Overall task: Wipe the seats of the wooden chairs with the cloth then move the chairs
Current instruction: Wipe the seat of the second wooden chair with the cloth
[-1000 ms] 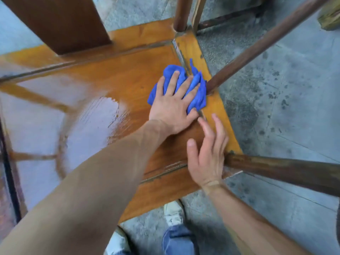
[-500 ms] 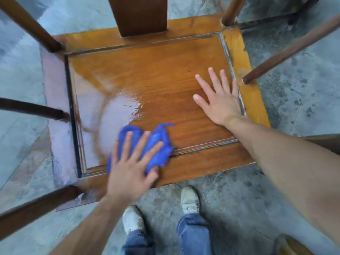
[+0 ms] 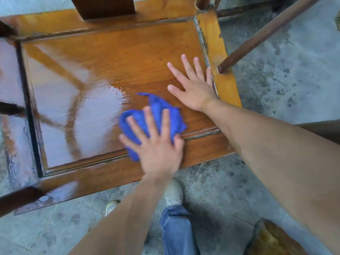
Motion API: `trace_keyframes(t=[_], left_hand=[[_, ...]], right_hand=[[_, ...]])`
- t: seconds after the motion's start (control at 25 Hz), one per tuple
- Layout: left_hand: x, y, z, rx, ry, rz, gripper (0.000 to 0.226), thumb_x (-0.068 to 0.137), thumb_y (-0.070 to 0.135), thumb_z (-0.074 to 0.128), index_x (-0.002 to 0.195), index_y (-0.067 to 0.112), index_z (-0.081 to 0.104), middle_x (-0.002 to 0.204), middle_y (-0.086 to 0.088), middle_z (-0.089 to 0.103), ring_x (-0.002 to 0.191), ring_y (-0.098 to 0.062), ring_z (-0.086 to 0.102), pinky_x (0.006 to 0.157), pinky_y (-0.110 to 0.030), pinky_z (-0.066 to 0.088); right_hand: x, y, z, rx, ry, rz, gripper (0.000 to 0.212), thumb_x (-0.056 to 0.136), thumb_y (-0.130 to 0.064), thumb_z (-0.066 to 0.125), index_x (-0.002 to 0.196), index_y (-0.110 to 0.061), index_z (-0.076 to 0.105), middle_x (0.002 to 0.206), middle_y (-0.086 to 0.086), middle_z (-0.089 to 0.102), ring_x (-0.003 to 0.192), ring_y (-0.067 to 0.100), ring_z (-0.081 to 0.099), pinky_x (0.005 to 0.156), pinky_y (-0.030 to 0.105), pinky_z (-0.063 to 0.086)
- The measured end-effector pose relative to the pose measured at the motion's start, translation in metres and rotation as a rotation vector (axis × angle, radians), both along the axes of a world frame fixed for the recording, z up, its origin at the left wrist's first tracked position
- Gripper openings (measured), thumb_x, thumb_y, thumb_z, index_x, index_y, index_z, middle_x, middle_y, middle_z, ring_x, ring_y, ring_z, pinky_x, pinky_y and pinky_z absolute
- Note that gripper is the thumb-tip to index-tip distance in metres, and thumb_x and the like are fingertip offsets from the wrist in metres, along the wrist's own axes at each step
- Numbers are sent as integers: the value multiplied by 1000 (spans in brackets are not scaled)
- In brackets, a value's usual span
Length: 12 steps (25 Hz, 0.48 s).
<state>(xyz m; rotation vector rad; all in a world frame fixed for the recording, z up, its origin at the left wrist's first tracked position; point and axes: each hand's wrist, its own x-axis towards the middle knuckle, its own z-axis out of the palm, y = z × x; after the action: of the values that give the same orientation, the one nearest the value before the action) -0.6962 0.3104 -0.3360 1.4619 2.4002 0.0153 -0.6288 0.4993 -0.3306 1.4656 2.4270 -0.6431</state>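
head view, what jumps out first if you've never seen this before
The bright blue cloth stands out most, pressed flat under the left hand near the front edge of the wooden chair seat. The right hand lies spread on the seat's right side, beside the cloth. The seat's left half shines with a wet, glossy sheen.

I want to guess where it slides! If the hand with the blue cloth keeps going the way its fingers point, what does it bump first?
Probably nothing soon: the left hand on the cloth points across bare seat toward the backrest.
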Motion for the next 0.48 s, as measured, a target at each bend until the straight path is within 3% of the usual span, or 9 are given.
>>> trace_keyframes(t=[0.12, 0.24, 0.4, 0.48], left_hand=[[43, 26, 4, -52, -50, -437, 69, 90, 55, 32, 155, 37, 19, 168, -6, 9, 149, -50, -10, 108, -79, -5], [18, 9, 11, -86, -68, -700, 64, 90, 57, 33, 150, 33, 30, 164, -5, 23, 152, -43, -2, 117, -69, -4], [-35, -34, 36, -215, -104, -691, 68, 93, 69, 26, 155, 44, 12, 169, 3, -4, 153, -34, -12, 119, -59, 0], [-58, -51, 54, -286, -98, -644, 64, 96, 65, 24, 154, 47, 5, 168, 6, -9, 153, -33, -2, 117, -56, 12]], right_hand=[[3, -4, 13, -102, 46, -75, 57, 100, -58, 33, 153, -53, 13, 166, -15, -12, 153, 17, -16, 123, 48, -10], [17, -47, 23, -62, 86, -134, 53, 103, -53, 31, 154, -45, 20, 167, -14, -2, 154, 15, -8, 125, 44, -2], [31, -126, 36, -50, 108, -217, 48, 104, -45, 36, 150, -33, 40, 165, -11, 19, 151, 17, 17, 120, 44, 23], [28, -155, 45, -55, 111, -228, 45, 101, -43, 43, 144, -31, 49, 160, -12, 29, 142, 19, 30, 111, 45, 36]])
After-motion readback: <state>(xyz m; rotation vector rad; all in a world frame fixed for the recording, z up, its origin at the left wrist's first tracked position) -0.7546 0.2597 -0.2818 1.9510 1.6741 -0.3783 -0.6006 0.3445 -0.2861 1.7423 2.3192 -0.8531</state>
